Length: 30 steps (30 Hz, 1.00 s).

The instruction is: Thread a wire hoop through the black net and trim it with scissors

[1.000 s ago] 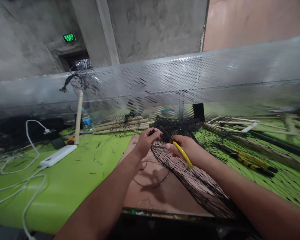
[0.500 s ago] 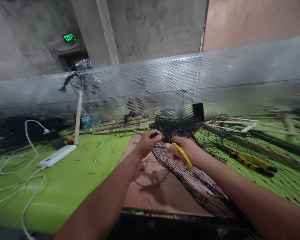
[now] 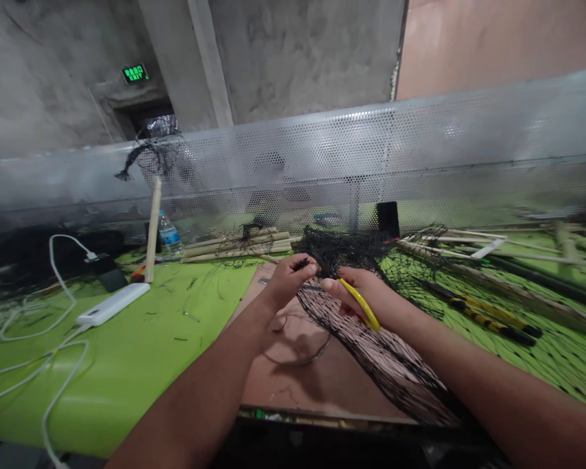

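My left hand (image 3: 289, 281) is closed, its thumb and fingers pinching a dark bunch of black netting (image 3: 359, 246). Just to its right, my right hand (image 3: 359, 291) is wrapped around what look like scissors (image 3: 359, 303) with a yellow curved handle. Their dark blades point left toward the pinched bunch, and the tips are hard to make out against the net. The netting spreads behind both hands and hangs in a long strip below my right forearm. Under the hands lies a brown board (image 3: 329, 384), with a thin loop of wire or cord (image 3: 303, 361) on it.
Black-and-yellow pliers (image 3: 488, 316) lie on netting at the right. Bamboo sticks (image 3: 234, 247) lie at the back, and one pale stick (image 3: 153, 228) stands upright near a water bottle (image 3: 170, 234). A white power bank (image 3: 113, 305) with cables lies left. A perforated metal screen (image 3: 312, 156) runs behind.
The scissors in my right hand have turned slightly, and their dark blades show more between the hands. My left hand stays where it was.
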Each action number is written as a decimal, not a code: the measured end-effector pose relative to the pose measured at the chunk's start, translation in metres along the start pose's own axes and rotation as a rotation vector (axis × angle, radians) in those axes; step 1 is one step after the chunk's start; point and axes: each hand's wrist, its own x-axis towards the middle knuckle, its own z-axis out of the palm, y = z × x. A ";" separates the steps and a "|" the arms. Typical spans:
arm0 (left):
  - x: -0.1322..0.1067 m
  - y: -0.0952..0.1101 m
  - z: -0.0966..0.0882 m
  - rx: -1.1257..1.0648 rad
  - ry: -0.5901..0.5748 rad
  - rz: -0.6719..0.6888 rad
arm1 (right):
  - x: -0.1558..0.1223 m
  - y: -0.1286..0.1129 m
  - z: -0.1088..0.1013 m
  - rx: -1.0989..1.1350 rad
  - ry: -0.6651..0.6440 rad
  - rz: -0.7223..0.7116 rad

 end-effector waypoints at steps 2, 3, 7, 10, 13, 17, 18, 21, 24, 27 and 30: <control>0.000 -0.001 0.000 -0.012 0.001 0.009 | 0.000 -0.001 0.000 0.004 0.002 0.009; 0.000 -0.001 0.000 -0.015 0.000 0.012 | 0.000 -0.001 0.000 0.009 0.003 0.012; 0.000 -0.001 0.000 -0.009 -0.008 0.024 | 0.000 0.000 0.000 0.068 0.000 0.024; 0.000 -0.002 0.001 -0.025 -0.001 0.014 | 0.000 -0.001 0.000 0.082 -0.002 0.045; 0.000 -0.003 0.001 -0.057 0.028 -0.013 | -0.001 -0.002 -0.001 0.076 0.027 0.034; 0.001 -0.005 0.001 -0.073 0.074 -0.037 | 0.000 -0.002 -0.001 0.138 0.141 -0.005; 0.002 -0.006 0.001 -0.086 0.088 -0.040 | 0.000 -0.002 -0.001 0.159 0.174 -0.018; 0.006 -0.012 0.002 -0.156 0.147 -0.023 | 0.000 0.001 -0.002 0.197 0.267 -0.088; 0.010 -0.019 0.003 -0.238 0.206 -0.032 | 0.000 0.002 -0.004 0.221 0.332 -0.145; 0.010 -0.022 0.003 -0.268 0.230 -0.069 | 0.000 0.002 -0.004 0.232 0.342 -0.136; 0.008 -0.019 0.002 -0.258 0.245 -0.084 | 0.001 0.001 -0.004 0.146 0.300 -0.088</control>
